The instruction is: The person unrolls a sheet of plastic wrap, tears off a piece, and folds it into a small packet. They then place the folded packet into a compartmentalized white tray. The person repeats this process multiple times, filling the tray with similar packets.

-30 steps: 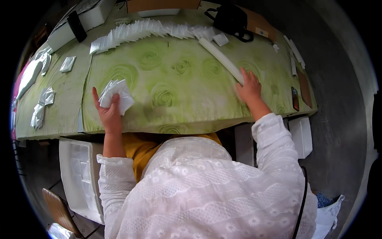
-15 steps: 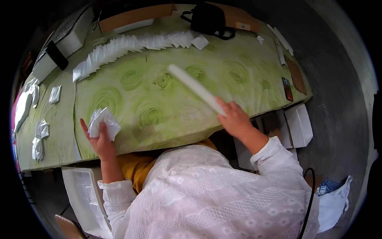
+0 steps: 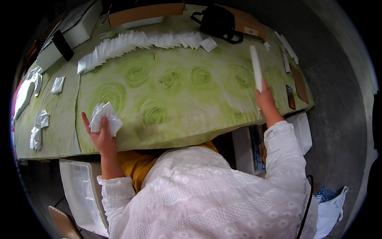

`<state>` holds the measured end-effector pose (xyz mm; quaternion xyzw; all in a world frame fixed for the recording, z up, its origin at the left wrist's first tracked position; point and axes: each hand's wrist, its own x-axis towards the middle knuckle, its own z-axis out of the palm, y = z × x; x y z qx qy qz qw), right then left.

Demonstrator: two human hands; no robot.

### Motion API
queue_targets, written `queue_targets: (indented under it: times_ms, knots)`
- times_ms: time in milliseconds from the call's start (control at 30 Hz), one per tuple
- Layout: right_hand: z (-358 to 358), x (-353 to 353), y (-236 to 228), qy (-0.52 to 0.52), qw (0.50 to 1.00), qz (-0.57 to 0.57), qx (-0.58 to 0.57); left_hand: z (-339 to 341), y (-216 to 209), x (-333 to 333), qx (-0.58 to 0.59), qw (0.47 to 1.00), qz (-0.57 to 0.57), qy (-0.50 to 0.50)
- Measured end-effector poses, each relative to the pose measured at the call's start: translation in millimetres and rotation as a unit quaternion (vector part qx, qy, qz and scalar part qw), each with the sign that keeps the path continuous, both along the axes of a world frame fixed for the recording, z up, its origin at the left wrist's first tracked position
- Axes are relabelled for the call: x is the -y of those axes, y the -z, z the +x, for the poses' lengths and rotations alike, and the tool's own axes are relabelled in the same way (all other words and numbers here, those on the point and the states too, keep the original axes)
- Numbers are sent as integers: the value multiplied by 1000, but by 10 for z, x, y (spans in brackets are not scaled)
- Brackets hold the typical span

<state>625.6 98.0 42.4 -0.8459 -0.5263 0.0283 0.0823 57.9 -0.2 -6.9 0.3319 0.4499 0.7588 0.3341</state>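
Between the thumb and fingers of my left hand (image 3: 102, 137) is a small fanned stack of square white plastic packets (image 3: 107, 119), held above the table's near left part. My right hand (image 3: 266, 97) is closed around the lower end of a long white roll (image 3: 256, 63), which points away from me over the table's right side. Along the far side of the table lies a long overlapping row of similar packets (image 3: 127, 43). A single packet (image 3: 208, 44) lies at the right end of that row.
A green rose-patterned cloth (image 3: 171, 107) covers the table. At the back are a black bag (image 3: 217, 22) and a cardboard box (image 3: 147, 15). More white rolls (image 3: 287, 47) and a phone (image 3: 291, 97) lie at the right. Folded packets (image 3: 57, 85) lie at the left, above a white bin (image 3: 79, 195).
My right hand has moved right with the white roll, which has swung from a leftward slant to nearly straight away from me. My left hand still holds the packets, almost in place.
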Motion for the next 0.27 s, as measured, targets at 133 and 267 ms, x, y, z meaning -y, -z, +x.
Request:
queue_targets:
  times_ms: [133, 267]
  knots:
    - [88, -373, 260, -12, 997, -11, 78, 17, 46, -81, -4, 1000, -2, 8]
    - [-271, -694, 437, -196, 948, 91, 232, -35, 158, -76, -1, 1000, 20, 2]
